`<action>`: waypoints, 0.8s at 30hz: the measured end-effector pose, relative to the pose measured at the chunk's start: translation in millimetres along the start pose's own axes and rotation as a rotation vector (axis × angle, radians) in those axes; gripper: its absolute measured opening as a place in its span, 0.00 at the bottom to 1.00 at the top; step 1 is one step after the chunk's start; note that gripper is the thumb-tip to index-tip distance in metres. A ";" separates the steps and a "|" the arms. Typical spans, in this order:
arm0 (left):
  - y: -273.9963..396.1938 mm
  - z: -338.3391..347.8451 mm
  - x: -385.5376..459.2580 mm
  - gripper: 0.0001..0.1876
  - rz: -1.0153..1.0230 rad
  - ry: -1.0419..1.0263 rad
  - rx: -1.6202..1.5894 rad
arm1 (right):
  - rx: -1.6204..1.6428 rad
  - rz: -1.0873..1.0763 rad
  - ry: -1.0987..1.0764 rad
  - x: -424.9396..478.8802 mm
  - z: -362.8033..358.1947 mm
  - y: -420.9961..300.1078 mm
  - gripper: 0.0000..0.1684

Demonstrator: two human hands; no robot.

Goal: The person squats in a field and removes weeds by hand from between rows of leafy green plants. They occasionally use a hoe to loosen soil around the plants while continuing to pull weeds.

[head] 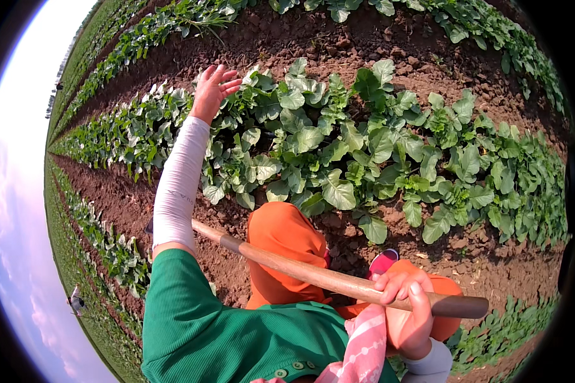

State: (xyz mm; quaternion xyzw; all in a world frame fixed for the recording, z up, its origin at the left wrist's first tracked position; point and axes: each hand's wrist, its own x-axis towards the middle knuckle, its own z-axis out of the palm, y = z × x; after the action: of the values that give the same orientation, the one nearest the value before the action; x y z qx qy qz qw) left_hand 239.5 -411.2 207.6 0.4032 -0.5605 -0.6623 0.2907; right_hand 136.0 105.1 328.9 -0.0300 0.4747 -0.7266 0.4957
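My left hand point(215, 91) reaches out over the leafy crop row point(306, 139), fingers spread and nothing held. My right hand point(407, 306) is wrapped around a long wooden tool handle point(292, 270), near its butt end. The handle slants across in front of my knees and passes behind my left forearm. Just past that forearm shows a small dark edge point(148, 226), perhaps the tool's head; most of it is hidden. Broad green leaves fill the row before me, and some lie close to my left fingers; whether they touch, I cannot tell.
Reddish-brown cloddy soil point(364, 52) runs between the crop rows. A pink patterned scarf point(364, 342) hangs beside my right wrist. My bent orange-clad knee point(282, 249) and a pink shoe point(383, 261) are by the row. Far off at left stands another person point(76, 301).
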 end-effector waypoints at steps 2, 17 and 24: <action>-39.0 -2.8 -10.2 0.27 -0.107 0.011 0.309 | 0.012 -0.007 -0.009 0.0 2.0 -0.6 0.11; -196.8 19.7 -10.8 0.13 0.071 0.538 0.907 | -0.006 -0.029 -0.042 -7.3 0.0 1.0 0.12; -200.1 -37.9 -4.9 0.13 -0.050 0.585 0.746 | 0.082 -0.043 -0.145 -9.1 -10.7 6.2 0.08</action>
State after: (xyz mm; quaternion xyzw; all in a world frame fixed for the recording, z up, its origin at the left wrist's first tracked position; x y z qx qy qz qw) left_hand 288.0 -385.8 11.3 0.6632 -0.6448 -0.2812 0.2556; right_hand 139.4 118.6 322.6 -0.0723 0.4065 -0.7519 0.5139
